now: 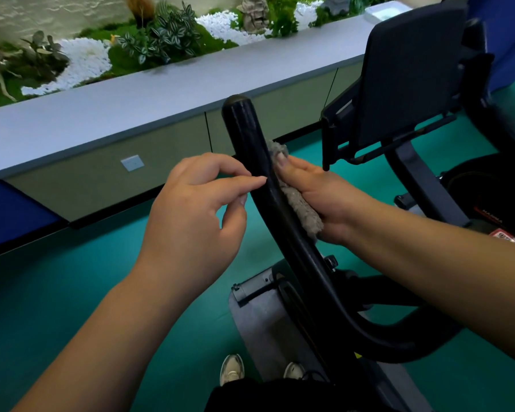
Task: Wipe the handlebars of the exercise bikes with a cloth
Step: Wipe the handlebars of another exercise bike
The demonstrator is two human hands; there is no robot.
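Observation:
A black curved handlebar (244,129) of an exercise bike rises in the middle of the view, ending in a rounded cap. My right hand (324,188) holds a grey fluffy cloth (302,206) and presses it against the bar's right side, thumb on top of the cloth. My left hand (191,215) is on the bar's left side with fingers loosely bent; its fingertips touch the bar and it holds nothing.
The bike's dark console (411,75) stands at the upper right, its grey frame (259,316) below the bar. A long grey planter ledge (161,93) with plants and white pebbles runs behind. The floor is green; my shoes (232,368) show at the bottom.

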